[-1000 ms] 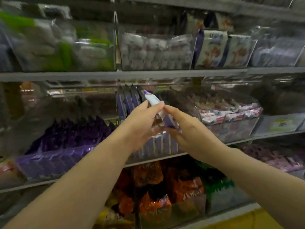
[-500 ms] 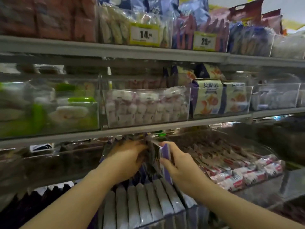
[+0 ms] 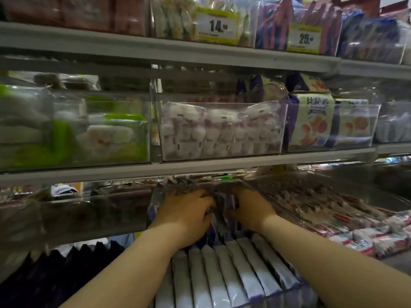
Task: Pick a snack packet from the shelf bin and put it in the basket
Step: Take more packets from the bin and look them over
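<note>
shelf bin (image 3: pixel 289 293); left hand (image 3: pixel 186 215), right hand (image 3: pixel 250 211), curled grips on packets (image 3: pixel 222 272)

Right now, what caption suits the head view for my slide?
Left hand and right hand grip upright purple-white snack packets in a clear shelf bin.

SNACK AISLE, SELF-SERVICE SHOP: Grey metal shelves (image 3: pixel 200 52) run in tiers across the view, stocked edge to edge with sealed goods. Two yellow-framed price tags (image 3: pixel 216 26), with 14 and 25 in bold figures, sit against the bagged goods on the top tier. On the middle tier, clear plastic bins (image 3: pixel 222 104) stand side by side. They hold wrapped white sweets (image 3: pixel 211 130), with green-and-white packs (image 3: pixel 106 134) to the left and printed biscuit bags (image 3: pixel 311 123) to the right. Below and nearer, purple-and-white snack packets (image 3: pixel 222 274) stand upright in a tight row. Red-and-white wrapped bars (image 3: pixel 355 230) are heaped in the bin to their right.
</note>
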`<state>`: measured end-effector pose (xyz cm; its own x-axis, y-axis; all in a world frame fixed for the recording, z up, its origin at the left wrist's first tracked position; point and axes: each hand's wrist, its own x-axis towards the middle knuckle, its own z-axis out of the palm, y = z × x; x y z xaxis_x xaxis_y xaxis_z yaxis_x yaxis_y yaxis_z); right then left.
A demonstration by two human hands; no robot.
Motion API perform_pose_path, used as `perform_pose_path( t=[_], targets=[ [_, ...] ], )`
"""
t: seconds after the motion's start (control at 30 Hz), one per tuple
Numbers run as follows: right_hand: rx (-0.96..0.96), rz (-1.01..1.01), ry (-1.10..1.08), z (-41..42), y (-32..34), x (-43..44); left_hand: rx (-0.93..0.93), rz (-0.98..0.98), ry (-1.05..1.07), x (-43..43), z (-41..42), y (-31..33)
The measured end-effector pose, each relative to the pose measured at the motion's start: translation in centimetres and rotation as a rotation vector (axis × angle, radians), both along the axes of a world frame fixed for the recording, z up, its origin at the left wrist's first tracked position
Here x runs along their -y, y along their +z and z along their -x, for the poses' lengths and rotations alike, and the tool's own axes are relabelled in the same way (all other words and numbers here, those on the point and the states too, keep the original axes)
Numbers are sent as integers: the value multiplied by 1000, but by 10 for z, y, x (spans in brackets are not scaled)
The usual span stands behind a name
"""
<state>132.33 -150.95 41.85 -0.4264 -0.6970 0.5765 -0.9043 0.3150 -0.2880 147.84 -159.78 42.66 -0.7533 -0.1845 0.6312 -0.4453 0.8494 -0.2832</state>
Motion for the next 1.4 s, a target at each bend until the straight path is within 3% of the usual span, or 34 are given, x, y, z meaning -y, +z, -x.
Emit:
perform_pose_path(
  t=[0.13,0.23,0.4,0.5,0.67,0.83,1.0,1.23,1.4],
  targets=[
    [-80,-174,38,7,-5,-4,7,-14,-4,-1,0,1],
    [-10,-311,123,7,3,-11,40,7,31,-3,0,0],
    [402,110,300,15,22,-24,129,201,102,-18,9,4],
    [525,55,276,18,24,-26,167,206,100,-30,29,8],
    [306,-102,110,21,28,-24,271,157,148,-43,62,5],
    [95,-267,-20,12,25,-15,256,180,146,-24,58,3],
    [-89,-387,-89,8,21,-5,235,62,148,-10,48,7],
    [-16,-595,-146,-4,23,-6,311,-111,119,-10,44,9],
    [-127,-640,-158,-3,18,-8,239,25,61,-14,37,1]
  ],
)
